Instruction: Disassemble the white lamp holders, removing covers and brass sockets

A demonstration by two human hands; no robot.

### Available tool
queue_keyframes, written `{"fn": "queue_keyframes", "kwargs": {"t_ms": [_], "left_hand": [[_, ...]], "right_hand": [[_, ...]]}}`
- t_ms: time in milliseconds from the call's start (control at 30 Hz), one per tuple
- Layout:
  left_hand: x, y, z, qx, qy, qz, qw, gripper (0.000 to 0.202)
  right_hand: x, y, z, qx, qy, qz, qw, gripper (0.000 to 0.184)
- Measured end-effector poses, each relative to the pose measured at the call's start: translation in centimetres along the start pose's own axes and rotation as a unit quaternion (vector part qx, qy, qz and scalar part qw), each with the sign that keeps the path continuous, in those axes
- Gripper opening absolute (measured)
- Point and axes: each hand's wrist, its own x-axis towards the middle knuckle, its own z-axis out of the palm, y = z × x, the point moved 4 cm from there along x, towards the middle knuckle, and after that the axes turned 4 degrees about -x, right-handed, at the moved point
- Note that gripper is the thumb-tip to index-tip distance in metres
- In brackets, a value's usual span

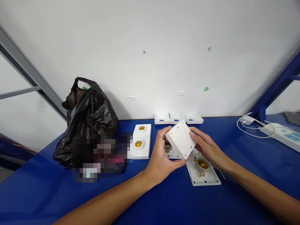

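Now your left hand (159, 160) and right hand (208, 147) hold the tilted box (181, 139) between them, left of the nearest socket (202, 165).

Soft light brightens the wall (164, 72), while pixelation partly masks the bag (91, 114).

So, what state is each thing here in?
White square piece: held tilted, holed flat face showing.
Left hand: gripping the piece.
Right hand: gripping it too.
Front base: face up, uncovered, brass socket exposed.
Rear base: partly hidden.
Two white units: flat, brass showing through round openings.
Three white shells: in a row by the wall.
Black bag: upright, crumpled.
Power strip: flat; whether powered, can't tell.
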Motion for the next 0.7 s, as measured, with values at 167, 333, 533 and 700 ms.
{"fn": "queue_keyframes", "kwargs": {"t_ms": [167,333,533,700], "left_hand": [[0.1,0.5,0.0,0.014,-0.010,0.046,0.999,0.091],[0.3,-0.1,-0.4,-0.012,0.037,-0.019,0.999,0.084],[0.2,-0.4,-0.4,-0.025,0.049,-0.088,0.995,0.075],[0.2,-0.3,-0.4,-0.024,0.043,-0.113,0.992,0.074]], "right_hand": [[0.1,-1.6,-0.5,-0.160,0.013,-0.059,0.985,0.033],[0.9,-2.7,-4.7,-0.252,0.165,-0.115,0.947,0.026],[2.1,-1.3,-8.4,-0.575,0.077,0.029,0.814,0.034],[1.6,0.3,-7.6,-0.593,-0.096,0.098,0.793,0.057]]}}
